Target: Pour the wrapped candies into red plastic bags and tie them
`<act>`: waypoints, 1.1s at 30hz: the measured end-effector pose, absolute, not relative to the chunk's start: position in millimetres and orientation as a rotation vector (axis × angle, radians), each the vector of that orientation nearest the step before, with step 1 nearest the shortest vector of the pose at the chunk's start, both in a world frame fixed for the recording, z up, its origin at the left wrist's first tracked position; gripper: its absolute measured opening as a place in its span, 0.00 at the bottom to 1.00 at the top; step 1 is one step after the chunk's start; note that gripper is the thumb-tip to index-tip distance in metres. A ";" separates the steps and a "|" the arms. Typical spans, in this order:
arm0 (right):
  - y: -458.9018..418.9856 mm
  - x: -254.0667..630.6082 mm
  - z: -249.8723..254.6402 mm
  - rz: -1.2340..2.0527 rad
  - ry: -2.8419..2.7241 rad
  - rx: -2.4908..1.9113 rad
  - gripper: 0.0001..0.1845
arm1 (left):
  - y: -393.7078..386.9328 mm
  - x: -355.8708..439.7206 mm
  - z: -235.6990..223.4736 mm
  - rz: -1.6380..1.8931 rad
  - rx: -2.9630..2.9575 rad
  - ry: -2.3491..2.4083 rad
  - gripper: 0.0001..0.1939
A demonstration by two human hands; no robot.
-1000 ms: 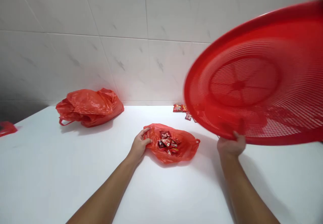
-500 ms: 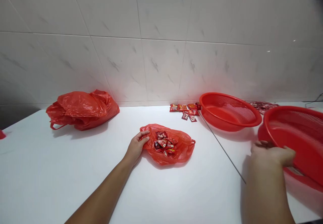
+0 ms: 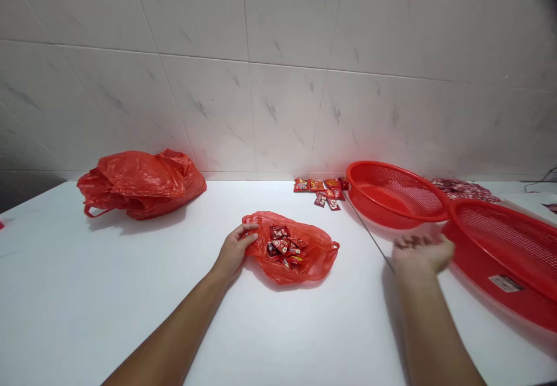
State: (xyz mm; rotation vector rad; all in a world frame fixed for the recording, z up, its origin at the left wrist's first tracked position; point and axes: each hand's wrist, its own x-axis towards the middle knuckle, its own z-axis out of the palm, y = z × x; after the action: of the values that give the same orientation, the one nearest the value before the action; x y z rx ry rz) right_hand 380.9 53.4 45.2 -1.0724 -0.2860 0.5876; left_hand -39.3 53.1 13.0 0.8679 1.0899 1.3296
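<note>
Plastic bag point(image 3: 141, 186), red and crumpled, lies at left on the white table point(image 3: 96, 299). Left hand point(image 3: 235, 251) has its fingers point(image 3: 249, 229) curled against the rim of a second red bag point(image 3: 314, 261), though any pinch cannot be told; that soft, slippery film is best held there. Light wrapped sweets point(image 3: 282, 245) lie loose inside. Rightward, the blurred right hand point(image 3: 422, 255), fingers spread, hovers empty between a stiff red plastic basket point(image 3: 394, 194) and a second basket point(image 3: 500, 258).
</note>
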 end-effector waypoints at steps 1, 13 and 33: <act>55.5 359.6 45.7 0.632 -0.339 -1.056 0.23 | 53.4 -38.6 13.7 1.353 0.867 1.088 0.26; 51.2 279.5 76.1 0.575 -2.021 -1.486 0.15 | 57.5 -55.7 27.4 1.548 1.003 1.523 0.25; 64.6 232.2 177.7 1.359 -1.129 -0.525 0.12 | 8.1 -14.8 219.2 1.724 1.608 1.298 0.17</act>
State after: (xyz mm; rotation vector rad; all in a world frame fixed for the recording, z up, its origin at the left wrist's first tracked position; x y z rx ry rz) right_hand 232.2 64.6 177.7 -0.5252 -1.1288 1.3586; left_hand -14.8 8.1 219.2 1.6078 1.2976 1.7240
